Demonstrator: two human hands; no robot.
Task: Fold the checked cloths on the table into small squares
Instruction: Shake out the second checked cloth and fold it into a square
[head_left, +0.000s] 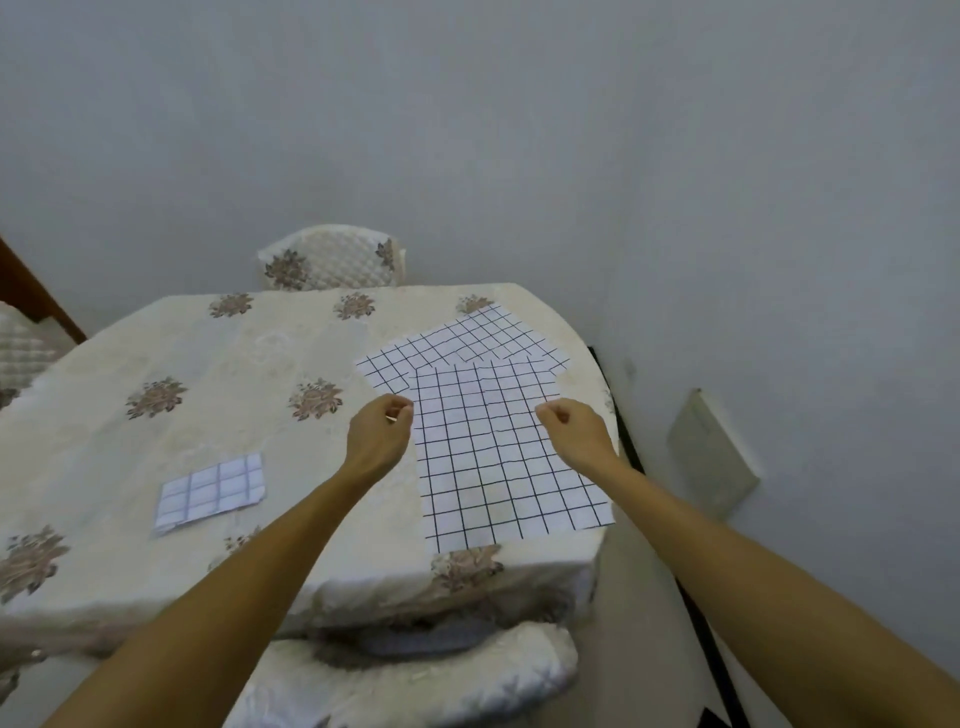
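A white cloth with a black check (498, 457) lies spread on the near right part of the table (218, 364). My left hand (382, 431) pinches its left edge near the far corner. My right hand (574, 428) pinches its right edge at about the same height. More checked cloth (467, 338) lies flat behind it, partly under its far edge. A small folded checked square (210, 491) rests on the table to the left, apart from both hands.
The table wears a cream cover with brown flower prints. A quilted chair (332, 257) stands at the far side and another chair seat (415, 680) is just below the near edge. A wall runs close along the right side.
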